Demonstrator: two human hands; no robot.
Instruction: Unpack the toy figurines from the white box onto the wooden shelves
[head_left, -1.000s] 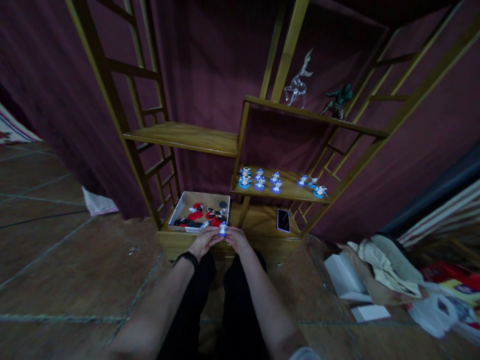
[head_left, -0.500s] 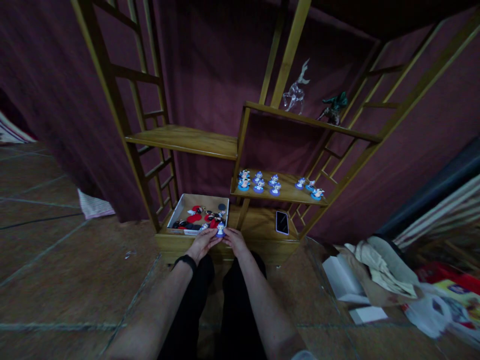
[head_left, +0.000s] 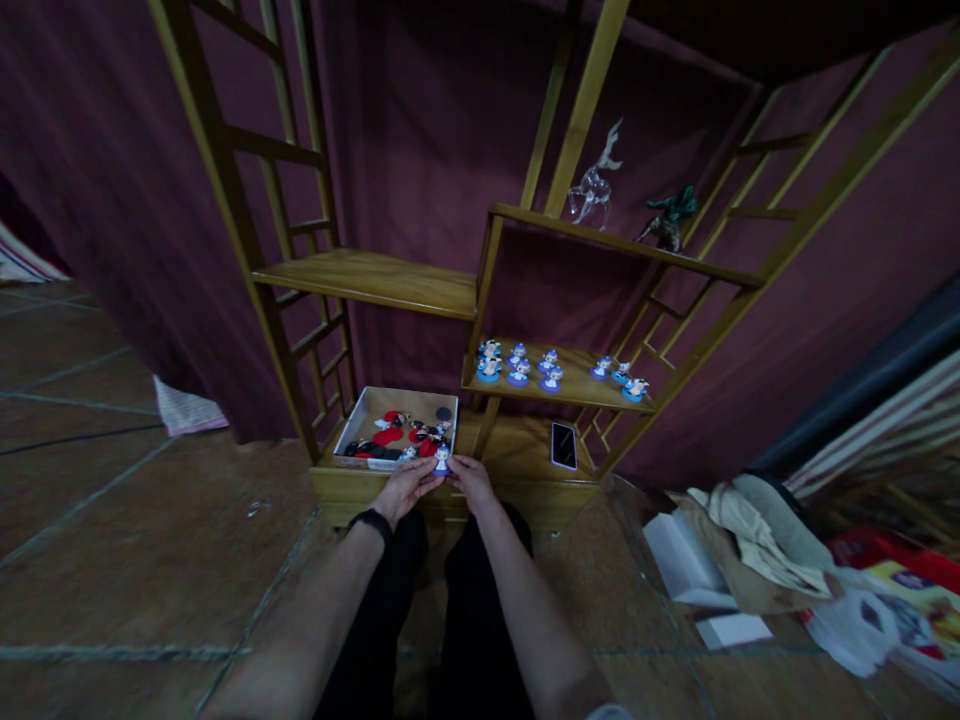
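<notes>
A small white and purple figurine (head_left: 442, 459) is held upright between my left hand (head_left: 409, 488) and my right hand (head_left: 472, 480), just in front of the box's near right corner. Fingers of both hands are closed on its base from either side. Beside my hands, a shallow cardboard box (head_left: 358, 422) holds several red and black figurines (head_left: 388, 436) lying jumbled, plus a whitish one near the front edge. On the shelf to the right stand several purple and white figurines (head_left: 519, 373) and several blue-based ones (head_left: 489, 369), upright in groups.
A phone (head_left: 564, 446) lies on the lower board (head_left: 517, 440) to the right. Higher up, a clear deer ornament (head_left: 594, 190) and a dark green statuette (head_left: 669, 218) share a shelf. White boxes (head_left: 686, 560) and plastic bags (head_left: 855, 620) lie on the floor at right.
Both hands stay closed on the figurine in nearly the same place. The view has shifted very slightly; nothing else has visibly moved.
</notes>
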